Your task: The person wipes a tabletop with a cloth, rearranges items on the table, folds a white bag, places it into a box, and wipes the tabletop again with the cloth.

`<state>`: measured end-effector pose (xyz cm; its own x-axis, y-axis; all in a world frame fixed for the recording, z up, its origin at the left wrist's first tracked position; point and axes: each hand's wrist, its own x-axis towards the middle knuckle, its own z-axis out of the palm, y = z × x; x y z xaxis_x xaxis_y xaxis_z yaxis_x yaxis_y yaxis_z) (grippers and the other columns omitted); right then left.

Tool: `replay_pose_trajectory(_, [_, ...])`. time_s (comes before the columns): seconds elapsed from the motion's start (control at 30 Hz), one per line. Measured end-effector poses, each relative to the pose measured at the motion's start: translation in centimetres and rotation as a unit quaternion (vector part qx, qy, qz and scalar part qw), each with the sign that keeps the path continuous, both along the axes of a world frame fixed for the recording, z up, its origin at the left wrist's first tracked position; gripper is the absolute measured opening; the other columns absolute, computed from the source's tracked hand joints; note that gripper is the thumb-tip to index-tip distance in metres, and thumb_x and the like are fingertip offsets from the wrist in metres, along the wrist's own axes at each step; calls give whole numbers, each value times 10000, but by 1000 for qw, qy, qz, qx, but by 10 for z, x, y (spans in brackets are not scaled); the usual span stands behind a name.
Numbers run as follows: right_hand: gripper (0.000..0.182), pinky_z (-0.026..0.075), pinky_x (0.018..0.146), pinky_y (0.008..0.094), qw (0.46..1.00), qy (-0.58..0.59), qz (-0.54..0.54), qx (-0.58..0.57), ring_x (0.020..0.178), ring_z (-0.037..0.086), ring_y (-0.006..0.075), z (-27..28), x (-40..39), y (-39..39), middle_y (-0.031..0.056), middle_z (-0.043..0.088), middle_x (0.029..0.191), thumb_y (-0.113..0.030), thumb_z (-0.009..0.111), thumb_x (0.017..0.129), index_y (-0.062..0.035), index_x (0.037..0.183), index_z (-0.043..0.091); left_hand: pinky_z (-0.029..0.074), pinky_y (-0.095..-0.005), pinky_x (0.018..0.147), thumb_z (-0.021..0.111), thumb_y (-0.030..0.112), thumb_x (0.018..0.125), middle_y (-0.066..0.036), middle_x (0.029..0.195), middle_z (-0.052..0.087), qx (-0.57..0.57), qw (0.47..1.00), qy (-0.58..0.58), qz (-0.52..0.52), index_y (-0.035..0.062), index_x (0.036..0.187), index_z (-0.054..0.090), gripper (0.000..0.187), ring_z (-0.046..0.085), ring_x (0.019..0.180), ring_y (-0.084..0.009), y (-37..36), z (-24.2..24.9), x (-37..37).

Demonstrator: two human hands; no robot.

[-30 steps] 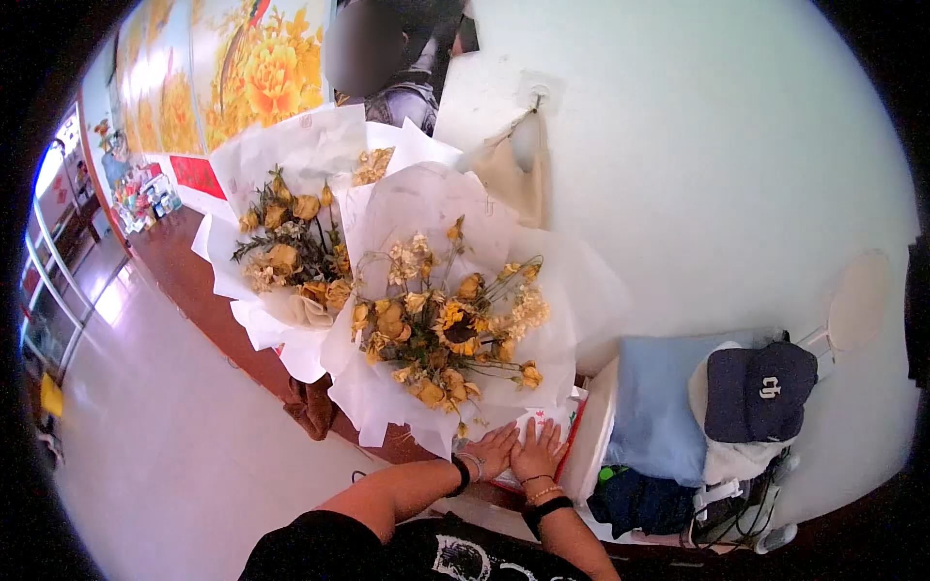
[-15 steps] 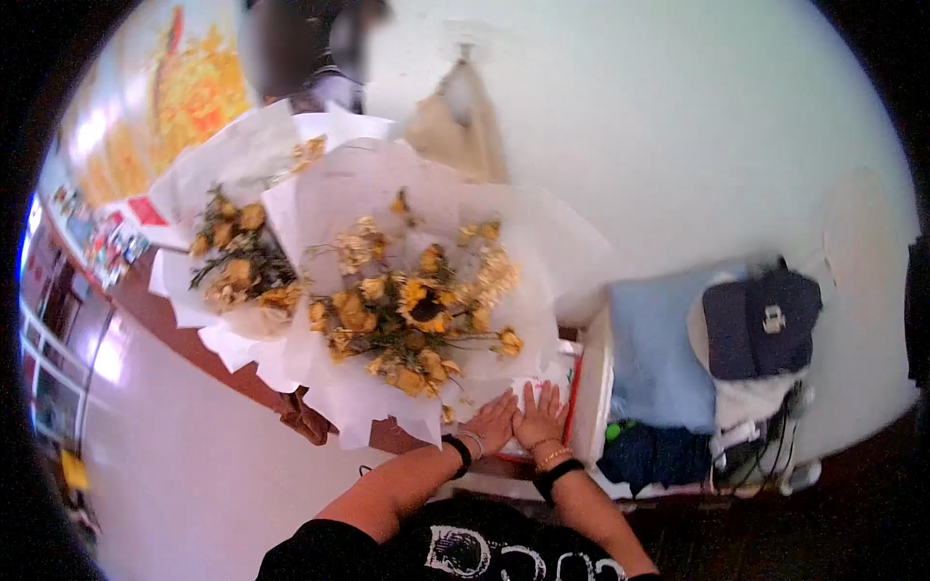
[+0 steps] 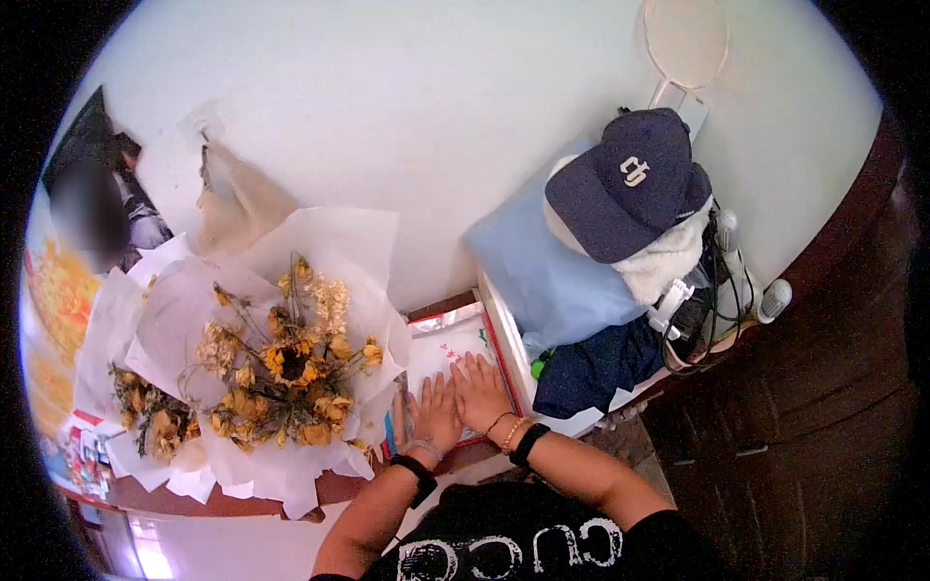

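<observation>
My left hand (image 3: 434, 414) lies flat, fingers stretched, on a white flat packet or box (image 3: 441, 351) with a red edge and small pink and green marks. Close beside it, my right hand (image 3: 481, 394) rests flat on the same white surface, fingers extended. Neither hand holds anything. Left of them stands a bouquet of dried yellow flowers (image 3: 291, 363) in pale wrapping paper (image 3: 363, 242), its edge near my left hand. What lies beneath my palms is hidden.
On the right, a white box (image 3: 504, 334) holds a light blue cloth bag (image 3: 547, 281), dark blue fabric (image 3: 596, 373) and a dark cap (image 3: 630, 184). Black cables (image 3: 722, 305) hang beside them. A beige bag (image 3: 237, 198) hangs on the wall; a second dried bouquet (image 3: 160, 426) stands left.
The view has swung right and tilted, so the bouquets appear further left and more of the cap and dark furniture shows. Both hands stay flat on the white surface.
</observation>
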<state>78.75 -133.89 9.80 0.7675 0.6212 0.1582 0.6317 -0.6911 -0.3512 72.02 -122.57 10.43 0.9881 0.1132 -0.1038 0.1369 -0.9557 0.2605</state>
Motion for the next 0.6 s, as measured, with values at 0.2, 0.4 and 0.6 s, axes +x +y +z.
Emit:
replay_pose_trajectory(0.2, [616, 82, 1068, 503, 991, 97, -5, -88, 1352, 96, 303, -24, 3, -3, 132, 122, 1466, -346, 366, 864, -91, 1399, 196, -7, -550, 1050, 355, 265, 888, -113, 1467, 137, -16, 999, -15, -28, 80, 1395, 202, 560, 71, 1355, -313, 4, -29, -3])
replay_pose_trajectory(0.4, [630, 39, 1071, 499, 987, 128, -8, -101, 1360, 52, 287, -22, 4, -1, 116, 76, 1477, -366, 342, 867, -86, 1404, 168, -6, -545, 1053, 355, 273, 888, -130, 1473, 77, -22, 999, 25, -20, 76, 1404, 145, 591, 25, 1355, -334, 1, -22, 0])
replay_pose_trajectory(0.6, [673, 42, 1069, 509, 984, 136, 4, -111, 1363, 33, 278, -18, 6, -3, 97, 46, 1482, -409, 362, 856, -91, 1408, 147, 28, -538, 1056, 428, 248, 860, -133, 1464, 109, -10, 1000, 17, -16, 78, 1390, 186, 607, 61, 1350, -340, 2, -26, 1])
